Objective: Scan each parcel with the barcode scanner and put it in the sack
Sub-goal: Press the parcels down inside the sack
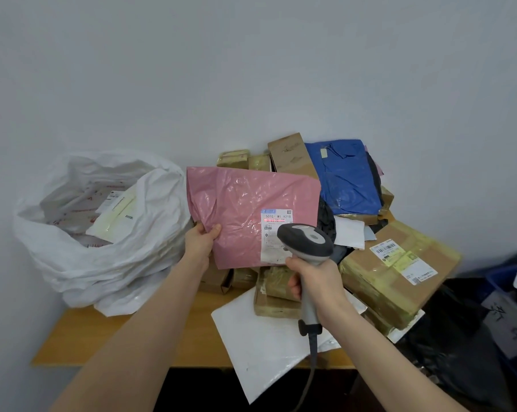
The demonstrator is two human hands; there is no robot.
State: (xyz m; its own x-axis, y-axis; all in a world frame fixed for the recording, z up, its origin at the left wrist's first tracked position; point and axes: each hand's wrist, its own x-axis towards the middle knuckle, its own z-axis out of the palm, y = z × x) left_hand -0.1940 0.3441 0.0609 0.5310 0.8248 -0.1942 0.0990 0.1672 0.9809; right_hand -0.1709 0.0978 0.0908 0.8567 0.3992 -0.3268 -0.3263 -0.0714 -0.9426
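Note:
My left hand [202, 237] pinches the lower left edge of a pink plastic parcel [239, 200] and holds it up, tilted, above the parcel pile. Its white shipping label [275, 233] faces me, with a red scan line across the barcode. My right hand [316, 282] grips the handle of a grey barcode scanner [306, 240], whose head points at that label from close by. The white woven sack [108, 251] stands open at the left of the wooden table [73, 337], with several parcels inside.
Behind and right of the pink parcel lie a blue plastic parcel [345, 176], several taped cardboard boxes including a large one [397, 275], and a white mailer [260, 343] overhanging the table's front edge. Dark bags [459, 352] sit on the floor at right.

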